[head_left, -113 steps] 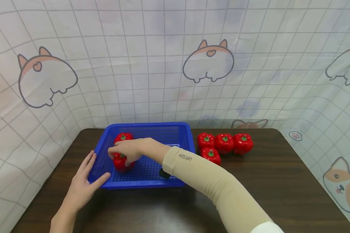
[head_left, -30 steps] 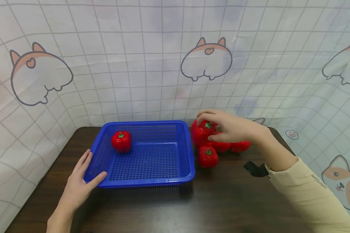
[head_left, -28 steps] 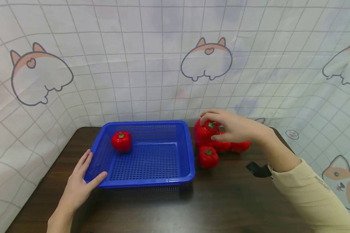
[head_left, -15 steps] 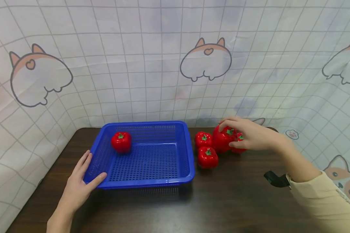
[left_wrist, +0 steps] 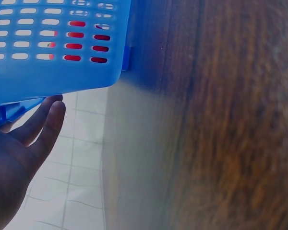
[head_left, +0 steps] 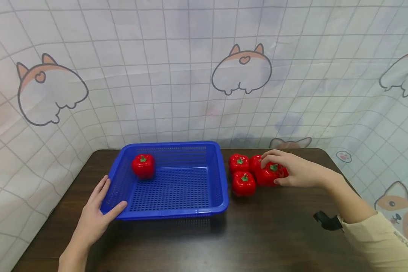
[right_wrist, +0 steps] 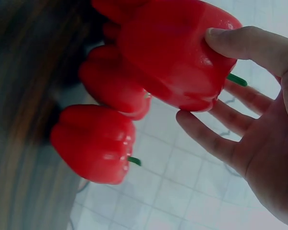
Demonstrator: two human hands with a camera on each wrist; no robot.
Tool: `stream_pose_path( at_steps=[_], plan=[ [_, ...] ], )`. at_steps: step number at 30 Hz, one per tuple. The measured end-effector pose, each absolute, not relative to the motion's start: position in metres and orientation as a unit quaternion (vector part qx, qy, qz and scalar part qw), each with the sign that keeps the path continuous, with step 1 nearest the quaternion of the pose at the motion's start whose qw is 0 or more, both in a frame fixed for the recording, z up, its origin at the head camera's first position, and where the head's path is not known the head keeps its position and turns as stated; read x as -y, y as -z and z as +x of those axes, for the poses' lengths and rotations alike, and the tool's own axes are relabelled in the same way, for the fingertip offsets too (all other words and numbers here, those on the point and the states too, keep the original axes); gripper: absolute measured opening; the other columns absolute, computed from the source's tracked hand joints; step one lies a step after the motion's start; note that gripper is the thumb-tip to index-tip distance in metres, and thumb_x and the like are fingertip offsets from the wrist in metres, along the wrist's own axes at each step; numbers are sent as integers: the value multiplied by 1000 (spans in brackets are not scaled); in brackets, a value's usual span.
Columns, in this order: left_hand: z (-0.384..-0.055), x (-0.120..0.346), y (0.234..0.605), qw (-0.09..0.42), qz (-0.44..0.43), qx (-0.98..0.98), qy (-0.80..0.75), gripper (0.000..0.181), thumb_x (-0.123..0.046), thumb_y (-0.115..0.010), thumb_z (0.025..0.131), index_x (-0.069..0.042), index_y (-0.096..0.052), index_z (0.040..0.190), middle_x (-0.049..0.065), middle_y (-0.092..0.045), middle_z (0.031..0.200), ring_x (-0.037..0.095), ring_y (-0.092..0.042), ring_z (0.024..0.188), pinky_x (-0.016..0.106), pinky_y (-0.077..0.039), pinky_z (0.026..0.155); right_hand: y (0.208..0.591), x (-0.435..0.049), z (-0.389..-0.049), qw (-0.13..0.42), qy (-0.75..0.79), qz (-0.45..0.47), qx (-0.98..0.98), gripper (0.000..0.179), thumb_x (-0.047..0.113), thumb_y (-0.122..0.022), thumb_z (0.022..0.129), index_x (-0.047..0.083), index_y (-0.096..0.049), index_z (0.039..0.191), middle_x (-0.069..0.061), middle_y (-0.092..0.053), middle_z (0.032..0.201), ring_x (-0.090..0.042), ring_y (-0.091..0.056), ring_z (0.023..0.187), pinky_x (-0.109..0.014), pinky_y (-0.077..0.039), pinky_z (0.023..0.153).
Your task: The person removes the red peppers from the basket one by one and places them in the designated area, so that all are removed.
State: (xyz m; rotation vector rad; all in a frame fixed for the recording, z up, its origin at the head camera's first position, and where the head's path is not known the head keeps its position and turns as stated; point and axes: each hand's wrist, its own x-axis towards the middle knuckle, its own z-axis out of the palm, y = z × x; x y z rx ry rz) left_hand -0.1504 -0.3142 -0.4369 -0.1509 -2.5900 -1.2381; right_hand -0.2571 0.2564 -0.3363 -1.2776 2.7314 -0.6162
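With thumb and fingers on opposite sides, my right hand [head_left: 297,170] holds a red bell pepper [head_left: 266,176] beside other red peppers. Its thumb presses the held pepper [right_wrist: 177,52] in the right wrist view. To its left are a rear pepper [head_left: 238,163] and a front pepper [head_left: 243,184]; another pepper [head_left: 255,163] is partly hidden behind it. One more shows as a sliver under my fingers. My left hand [head_left: 91,221] rests, fingers extended, against the left front corner of a blue mesh basket [head_left: 170,214]. A single pepper [head_left: 143,166] sits at the basket's left rear.
Dark wooden table [head_left: 275,234] runs under everything, its far edge meeting a white grid-patterned cloth [head_left: 176,75] with cartoon dogs. The basket's right wall stands close to the nearest peppers. A black wrist-worn piece [head_left: 327,221] hangs below my right forearm.
My right hand has carried a pepper out of the basket's left front to the group on the right, then moved it further right and nearer. My left hand stays at the basket's corner.
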Motion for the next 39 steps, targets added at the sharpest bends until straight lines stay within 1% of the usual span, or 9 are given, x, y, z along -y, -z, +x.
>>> stream_pose_path(
  at_steps=[6, 8, 12, 15, 21, 27, 30, 35, 39],
  plan=[
    [-150, 315, 438, 129, -51, 893, 429, 89, -30, -74, 95, -7, -23, 163, 4, -13, 171, 47, -16, 151, 76, -19, 111, 351, -260, -254, 43, 204, -404, -891, 47, -1, -79, 85, 21, -63, 122, 2, -52, 134, -24, -49, 126, -41, -56, 92],
    [-150, 315, 437, 128, -51, 892, 430, 89, -30, -75, 95, -7, -23, 163, 5, -13, 171, 48, -16, 151, 76, -20, 111, 356, -261, -253, 44, 208, -400, -891, 47, -1, -80, 84, 22, -63, 123, 0, -51, 136, -25, -48, 125, -38, -56, 89],
    [-150, 315, 437, 129, -51, 893, 428, 89, -30, -75, 94, -6, -23, 163, 5, -14, 171, 48, -17, 151, 75, -21, 111, 365, -262, -252, 54, 228, -393, -889, 48, -2, -80, 84, 20, -63, 123, -7, -50, 140, -27, -49, 121, -34, -58, 76],
    [-149, 315, 437, 129, -50, 893, 428, 89, -30, -75, 94, -6, -24, 163, 5, -14, 171, 48, -18, 151, 75, -22, 111, 372, -262, -252, 61, 233, -389, -889, 47, -2, -79, 84, 19, -62, 123, -7, -51, 139, -26, -51, 115, -33, -57, 72],
    [-151, 315, 439, 128, -53, 893, 428, 89, -30, -75, 94, -7, -23, 163, 5, -13, 171, 48, -17, 151, 76, -21, 110, 381, -265, -250, 62, 224, -384, -894, 47, 0, -81, 84, 20, -62, 122, -2, -51, 136, -22, -53, 113, -32, -56, 78],
    [-151, 317, 439, 133, -53, 893, 426, 90, -29, -76, 94, -6, -24, 163, 5, -14, 171, 48, -17, 151, 75, -22, 110, 391, -266, -252, 65, 235, -369, -897, 49, 0, -80, 83, 20, -61, 124, -5, -50, 139, -24, -53, 114, -30, -57, 72],
    [-151, 317, 439, 133, -53, 893, 427, 90, -29, -76, 94, -6, -24, 163, 5, -14, 171, 48, -17, 151, 75, -21, 110, 395, -266, -253, 53, 234, -369, -898, 50, -1, -80, 83, 20, -61, 124, -3, -51, 138, -23, -51, 116, -30, -57, 74],
    [-151, 316, 438, 134, -52, 892, 428, 90, -30, -76, 94, -7, -24, 163, 6, -15, 171, 47, -17, 151, 75, -20, 111, 398, -265, -252, 23, 228, -369, -901, 52, 1, -84, 80, 19, -62, 123, 0, -55, 136, -21, -49, 121, -33, -58, 84],
    [-151, 315, 438, 133, -52, 892, 429, 90, -30, -76, 94, -6, -24, 163, 5, -14, 171, 48, -17, 151, 75, -20, 111, 400, -264, -252, 17, 233, -365, -901, 53, 1, -85, 78, 19, -62, 123, 0, -55, 134, -22, -49, 119, -33, -58, 82]
  ],
)
